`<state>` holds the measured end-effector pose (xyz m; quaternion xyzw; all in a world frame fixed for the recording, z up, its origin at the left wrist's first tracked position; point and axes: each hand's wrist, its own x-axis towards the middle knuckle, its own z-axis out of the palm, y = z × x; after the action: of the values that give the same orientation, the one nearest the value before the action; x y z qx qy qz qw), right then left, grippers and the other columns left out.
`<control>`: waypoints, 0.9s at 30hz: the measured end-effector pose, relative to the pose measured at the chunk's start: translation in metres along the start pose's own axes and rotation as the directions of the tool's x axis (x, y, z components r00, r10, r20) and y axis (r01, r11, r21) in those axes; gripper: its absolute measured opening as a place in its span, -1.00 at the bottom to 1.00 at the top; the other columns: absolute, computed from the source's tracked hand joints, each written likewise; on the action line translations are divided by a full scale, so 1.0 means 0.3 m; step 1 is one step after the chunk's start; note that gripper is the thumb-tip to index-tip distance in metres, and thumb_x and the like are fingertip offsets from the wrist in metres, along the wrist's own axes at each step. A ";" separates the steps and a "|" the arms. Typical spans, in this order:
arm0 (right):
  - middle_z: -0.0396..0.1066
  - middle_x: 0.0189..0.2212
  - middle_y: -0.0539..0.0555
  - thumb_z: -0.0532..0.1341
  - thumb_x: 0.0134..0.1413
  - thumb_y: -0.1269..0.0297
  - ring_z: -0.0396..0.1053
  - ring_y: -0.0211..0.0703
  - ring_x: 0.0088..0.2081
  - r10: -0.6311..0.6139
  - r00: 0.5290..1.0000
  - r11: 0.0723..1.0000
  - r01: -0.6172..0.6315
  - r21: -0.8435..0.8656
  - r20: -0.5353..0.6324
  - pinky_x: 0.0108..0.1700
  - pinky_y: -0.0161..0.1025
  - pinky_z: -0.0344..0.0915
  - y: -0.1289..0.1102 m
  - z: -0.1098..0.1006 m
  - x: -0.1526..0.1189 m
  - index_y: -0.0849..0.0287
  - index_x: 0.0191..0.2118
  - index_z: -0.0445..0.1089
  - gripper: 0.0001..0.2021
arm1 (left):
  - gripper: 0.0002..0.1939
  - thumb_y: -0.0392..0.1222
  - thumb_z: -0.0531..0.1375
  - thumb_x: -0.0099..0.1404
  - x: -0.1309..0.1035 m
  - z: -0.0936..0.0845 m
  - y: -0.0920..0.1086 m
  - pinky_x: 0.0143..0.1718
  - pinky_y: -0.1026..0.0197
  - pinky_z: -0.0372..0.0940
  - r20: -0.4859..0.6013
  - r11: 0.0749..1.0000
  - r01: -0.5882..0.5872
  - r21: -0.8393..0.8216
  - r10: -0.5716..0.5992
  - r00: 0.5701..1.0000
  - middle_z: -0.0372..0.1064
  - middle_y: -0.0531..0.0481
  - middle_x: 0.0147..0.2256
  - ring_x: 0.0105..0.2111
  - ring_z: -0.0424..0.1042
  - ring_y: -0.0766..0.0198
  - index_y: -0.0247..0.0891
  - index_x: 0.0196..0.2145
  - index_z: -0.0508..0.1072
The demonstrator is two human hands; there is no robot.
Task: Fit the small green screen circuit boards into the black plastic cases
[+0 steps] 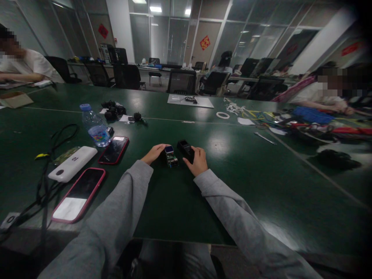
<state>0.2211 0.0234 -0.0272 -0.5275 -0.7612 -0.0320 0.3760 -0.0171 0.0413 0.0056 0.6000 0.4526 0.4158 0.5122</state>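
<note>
A small circuit board device (171,155) with a little screen at its top is on the green table (180,193), in front of me. The fingers of my left hand (154,153) are closed on its left side. Just to the right, a black rectangular case (185,148) lies tilted, with my right hand (199,159) gripping its right side between thumb and fingers. The board and the case are apart, with a narrow gap between them.
At the left are two phones (114,150) (80,195), a white power bank (72,164), a water bottle (97,130) and black cables. Farther back lie black parts (113,111), a white tray (190,101), a tape roll (222,115) and tangled wires. People sit at both sides.
</note>
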 end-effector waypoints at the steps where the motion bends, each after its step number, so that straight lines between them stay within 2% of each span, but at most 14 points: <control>1: 0.11 -0.03 0.33 0.25 -0.03 0.14 0.11 0.16 0.05 -0.001 1.000 1.000 0.001 -0.003 -0.023 0.04 0.15 0.20 -0.002 -0.002 0.001 0.33 0.09 0.15 -0.41 | -0.61 -0.06 0.02 0.32 0.002 -0.001 -0.004 0.08 0.08 0.16 -0.001 1.000 -0.002 -0.003 0.002 1.000 0.41 -0.15 -0.03 -0.02 0.36 0.15 -0.33 -0.06 0.45; 7: 0.10 -0.03 0.33 0.20 0.03 0.14 0.10 0.13 0.04 0.000 0.995 1.000 -0.001 -0.012 -0.104 0.05 0.12 0.19 -0.012 -0.011 0.004 0.34 0.07 0.17 -0.48 | -0.62 -0.06 0.03 0.31 0.009 -0.008 -0.016 0.10 0.09 0.15 0.014 1.000 -0.022 -0.012 0.022 1.000 0.42 -0.14 -0.04 -0.02 0.37 0.15 -0.32 -0.07 0.46; 9: 0.12 -0.04 0.33 0.20 0.03 0.14 0.12 0.13 0.03 0.002 0.997 1.000 -0.003 -0.004 -0.080 0.04 0.10 0.21 -0.011 -0.009 0.004 0.35 0.06 0.18 -0.48 | -0.62 -0.06 0.03 0.32 0.007 -0.009 -0.013 0.10 0.09 0.15 0.021 1.000 -0.009 -0.004 0.009 1.000 0.41 -0.13 -0.03 -0.01 0.36 0.16 -0.30 -0.06 0.45; 15: 0.20 -0.07 0.31 0.18 0.04 0.20 0.22 0.11 -0.02 0.015 0.996 0.997 -0.021 0.070 0.091 -0.05 0.09 0.29 -0.004 -0.001 0.002 0.30 0.12 0.11 -0.46 | -0.63 -0.07 0.01 0.33 -0.009 -0.004 0.014 0.11 0.10 0.14 0.023 1.000 0.023 -0.001 -0.023 0.999 0.40 -0.11 -0.01 0.01 0.34 0.17 -0.29 -0.04 0.44; 21: 0.20 -0.05 0.30 0.18 0.02 0.25 0.21 0.11 0.01 0.030 0.995 0.995 -0.038 0.090 0.095 -0.03 0.08 0.29 -0.006 -0.005 0.003 0.29 0.12 0.11 -0.47 | -0.64 -0.09 0.02 0.32 -0.017 0.000 0.032 0.10 0.06 0.14 -0.002 0.998 0.064 -0.002 -0.064 0.998 0.40 -0.11 -0.01 0.02 0.33 0.13 -0.28 -0.05 0.46; 27: 0.19 -0.07 0.28 0.17 0.02 0.27 0.20 0.11 -0.02 0.020 0.997 0.996 -0.026 0.081 0.075 -0.02 0.09 0.27 -0.011 -0.011 0.004 0.29 0.12 0.13 -0.48 | -0.64 -0.09 0.02 0.32 -0.010 0.000 0.022 0.08 0.09 0.15 0.003 0.999 0.046 -0.003 -0.046 0.999 0.40 -0.12 -0.01 0.01 0.34 0.13 -0.28 -0.06 0.47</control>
<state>0.2197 0.0214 -0.0230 -0.5211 -0.7692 0.0229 0.3692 -0.0170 0.0380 0.0120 0.5893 0.4648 0.4035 0.5233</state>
